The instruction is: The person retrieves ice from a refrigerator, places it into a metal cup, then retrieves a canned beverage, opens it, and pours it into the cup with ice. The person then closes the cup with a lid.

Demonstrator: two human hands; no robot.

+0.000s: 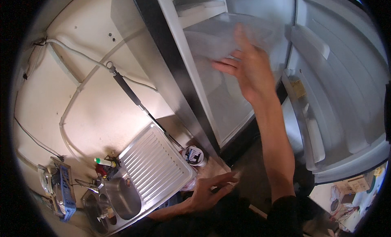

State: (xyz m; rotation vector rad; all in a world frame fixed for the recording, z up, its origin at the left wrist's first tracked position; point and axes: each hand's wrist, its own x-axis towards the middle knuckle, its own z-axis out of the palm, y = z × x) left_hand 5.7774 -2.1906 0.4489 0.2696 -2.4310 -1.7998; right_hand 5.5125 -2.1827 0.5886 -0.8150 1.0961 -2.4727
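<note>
The refrigerator [179, 70] stands open, its door [338, 82] swung out to the right. In front of the compartment my right hand [254, 70] is raised, its fingers spread and slightly blurred, with nothing visible in them. Just beyond the fingers is a clear, frosty-looking drawer or shelf front [220, 35]; whether they touch it I cannot tell. Lower down, my left hand [209, 192] hovers near the corner of the steel sink unit. A gap shows between its thumb and bent forefinger, and I see nothing held there.
A ridged steel drainboard [157, 163] and sink bowls [120, 198] lie at left. A white tub [195, 155] stands between drainboard and refrigerator. Nearby are a black-handled rod [128, 90] leaning on the wall, a green-capped bottle [104, 161] and a blue rack [67, 192].
</note>
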